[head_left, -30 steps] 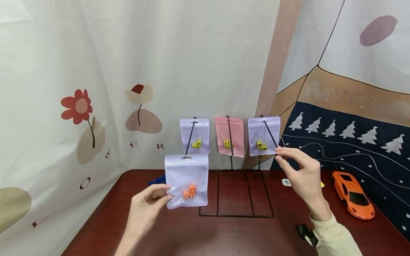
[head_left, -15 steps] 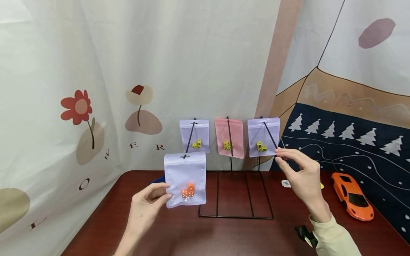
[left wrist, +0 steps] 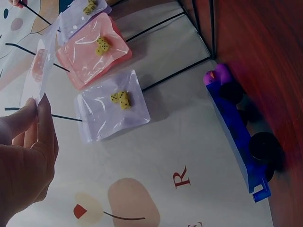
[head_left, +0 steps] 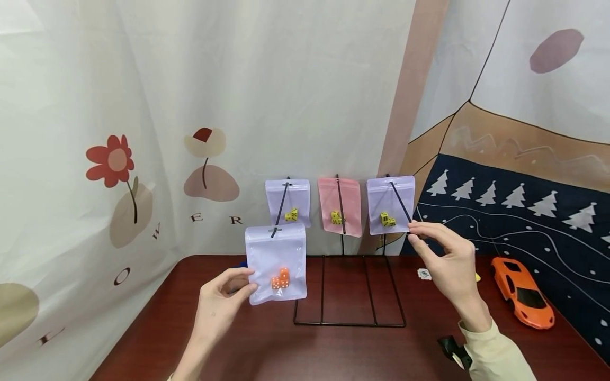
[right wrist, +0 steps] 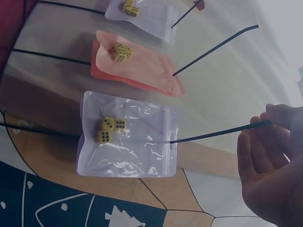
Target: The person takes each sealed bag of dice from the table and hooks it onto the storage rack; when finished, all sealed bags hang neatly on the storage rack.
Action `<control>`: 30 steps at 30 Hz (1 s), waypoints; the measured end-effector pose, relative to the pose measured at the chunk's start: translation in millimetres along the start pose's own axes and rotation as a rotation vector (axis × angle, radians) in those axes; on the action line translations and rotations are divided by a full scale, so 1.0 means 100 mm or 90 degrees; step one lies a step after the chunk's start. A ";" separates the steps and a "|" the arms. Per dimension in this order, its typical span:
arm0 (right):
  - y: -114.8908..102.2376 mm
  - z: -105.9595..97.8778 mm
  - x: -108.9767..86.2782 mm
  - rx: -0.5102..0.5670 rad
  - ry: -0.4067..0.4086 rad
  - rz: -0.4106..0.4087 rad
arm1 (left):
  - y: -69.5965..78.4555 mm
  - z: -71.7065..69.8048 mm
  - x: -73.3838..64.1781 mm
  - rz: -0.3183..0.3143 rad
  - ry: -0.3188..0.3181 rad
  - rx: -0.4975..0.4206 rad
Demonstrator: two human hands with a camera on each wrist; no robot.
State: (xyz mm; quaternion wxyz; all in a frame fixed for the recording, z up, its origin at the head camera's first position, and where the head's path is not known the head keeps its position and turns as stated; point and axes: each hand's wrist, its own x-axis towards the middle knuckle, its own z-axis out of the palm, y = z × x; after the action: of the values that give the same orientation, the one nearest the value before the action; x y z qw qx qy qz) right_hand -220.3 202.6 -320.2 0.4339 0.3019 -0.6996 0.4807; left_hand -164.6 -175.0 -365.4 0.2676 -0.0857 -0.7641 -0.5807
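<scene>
My left hand (head_left: 221,301) pinches the left edge of a lilac zip pouch (head_left: 276,251) with orange dice (head_left: 281,279) inside. The pouch's top hole lines up with the tip of the left hook (head_left: 280,206), overlapping it in the head view. Thumb and fingertips of my right hand (head_left: 450,264) pinch the end of the right rod hook (right wrist: 222,132). On that hook hangs a lilac pouch with yellow dice (right wrist: 132,153). A pink pouch (head_left: 350,211) hangs on the middle hook, and another lilac pouch (left wrist: 113,118) hangs farther back on the left one.
The black wire rack's base (head_left: 350,324) lies on the dark red table (head_left: 229,349). An orange toy car (head_left: 523,292) stands at the right. A blue toy with black wheels (left wrist: 236,127) sits behind the left pouch. A patterned curtain (head_left: 286,79) closes the back.
The left hand has raised the orange-dice pouch slightly and brought its hole over the left hook's tip. My right hand keeps its pinch on the right hook.
</scene>
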 end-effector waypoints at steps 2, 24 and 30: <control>-0.08 0.00 0.03 -0.001 0.001 -0.002 | -0.01 0.00 0.03 0.005 0.002 0.004; -0.12 0.01 0.04 -0.009 0.003 -0.006 | -0.03 0.11 0.23 0.019 0.031 -0.001; -0.12 0.01 0.04 -0.003 0.003 -0.008 | -0.19 0.15 0.32 0.008 0.031 -0.007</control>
State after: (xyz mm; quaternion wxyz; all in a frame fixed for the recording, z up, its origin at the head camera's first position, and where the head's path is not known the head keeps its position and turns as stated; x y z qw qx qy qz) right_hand -212.7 197.4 -311.8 0.4391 0.3042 -0.6979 0.4770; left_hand -204.1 -172.7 -367.5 0.2893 -0.0781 -0.7538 -0.5848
